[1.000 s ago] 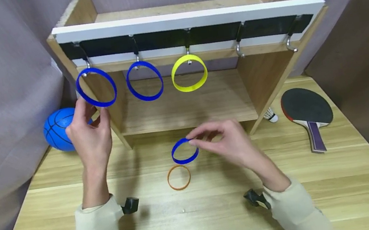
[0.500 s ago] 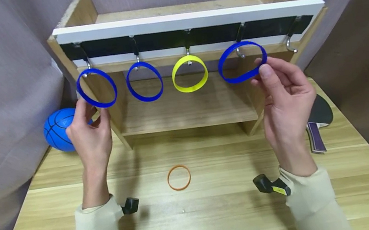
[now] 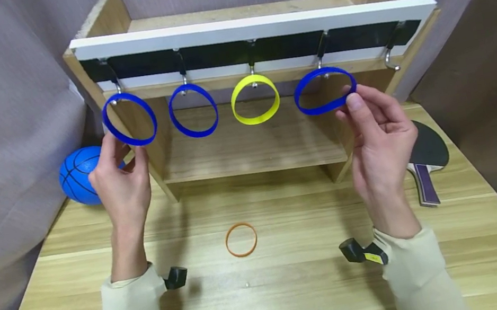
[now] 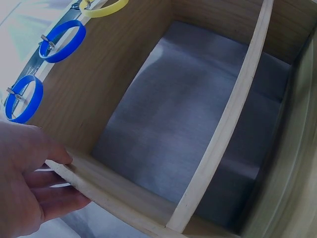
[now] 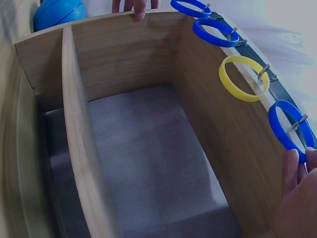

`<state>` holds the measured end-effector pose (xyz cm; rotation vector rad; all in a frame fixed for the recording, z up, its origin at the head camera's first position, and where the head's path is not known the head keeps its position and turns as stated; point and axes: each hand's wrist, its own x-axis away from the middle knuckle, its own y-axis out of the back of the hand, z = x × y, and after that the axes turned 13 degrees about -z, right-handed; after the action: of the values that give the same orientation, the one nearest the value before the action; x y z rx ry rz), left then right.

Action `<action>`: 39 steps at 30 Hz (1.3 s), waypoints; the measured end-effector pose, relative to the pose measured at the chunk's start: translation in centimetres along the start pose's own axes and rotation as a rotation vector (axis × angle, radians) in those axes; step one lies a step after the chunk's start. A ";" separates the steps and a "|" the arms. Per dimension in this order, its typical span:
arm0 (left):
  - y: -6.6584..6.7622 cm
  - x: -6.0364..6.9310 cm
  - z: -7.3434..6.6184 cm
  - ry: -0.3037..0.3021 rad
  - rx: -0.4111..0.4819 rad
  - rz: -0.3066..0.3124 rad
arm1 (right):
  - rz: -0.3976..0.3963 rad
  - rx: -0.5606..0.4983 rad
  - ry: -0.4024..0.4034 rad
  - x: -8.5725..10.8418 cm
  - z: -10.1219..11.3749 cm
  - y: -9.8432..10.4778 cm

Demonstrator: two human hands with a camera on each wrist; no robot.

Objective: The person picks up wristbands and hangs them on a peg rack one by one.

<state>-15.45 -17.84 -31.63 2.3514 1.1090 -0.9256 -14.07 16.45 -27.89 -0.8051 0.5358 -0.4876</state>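
My right hand (image 3: 381, 140) pinches the right end of a blue silicone wristband (image 3: 319, 110) between thumb and fingers. That band loops round the fourth hook, as the right wrist view also shows. My left hand (image 3: 122, 179) grips the left side panel (image 4: 114, 201) of the wooden shelf, thumb inside and fingers outside. Above it, a blue wristband (image 3: 153, 116) hangs from the first hook. Another blue wristband (image 3: 197, 133) hangs on the second, and a yellow wristband (image 3: 258, 120) on the third. An orange wristband (image 3: 243, 255) lies on the table.
The fifth hook (image 3: 391, 60) at the rail's right end bears no band. A blue basketball (image 3: 80, 177) sits left of the shelf (image 3: 253, 157). At the right lies a table tennis bat (image 3: 425, 185), partly behind my right hand.
My right hand has lifted the blue wristband from low in front of the shelf, up and right to the fourth hook, and the band now loops round it. My left hand has stayed put.
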 end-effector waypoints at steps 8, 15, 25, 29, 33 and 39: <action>0.0 0.0 -0.1 -0.003 -0.007 -0.006 | 0.017 0.068 0.022 0.0 -0.2 0.5; 0.0 0.1 0.0 -0.007 0.004 -0.006 | 0.020 0.218 0.055 0.0 -0.1 0.9; 0.0 0.0 0.0 -0.002 -0.004 -0.003 | 0.322 0.691 -0.266 1.0 -1.8 3.7; 0.0 -0.1 -0.1 -0.004 -0.017 0.001 | 0.730 1.083 -0.350 3.5 -4.0 4.7; 0.0 0.0 -0.2 0.006 -0.009 -0.004 | 1.054 1.380 -0.268 6.7 -6.8 5.1; 0.0 -0.1 -0.1 0.009 -0.006 0.004 | 1.149 1.546 -0.155 8.9 -9.8 5.7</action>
<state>-15.46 -17.85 -31.50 2.3544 1.1091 -0.9102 -12.16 9.28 -40.28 0.9530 0.2579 0.3026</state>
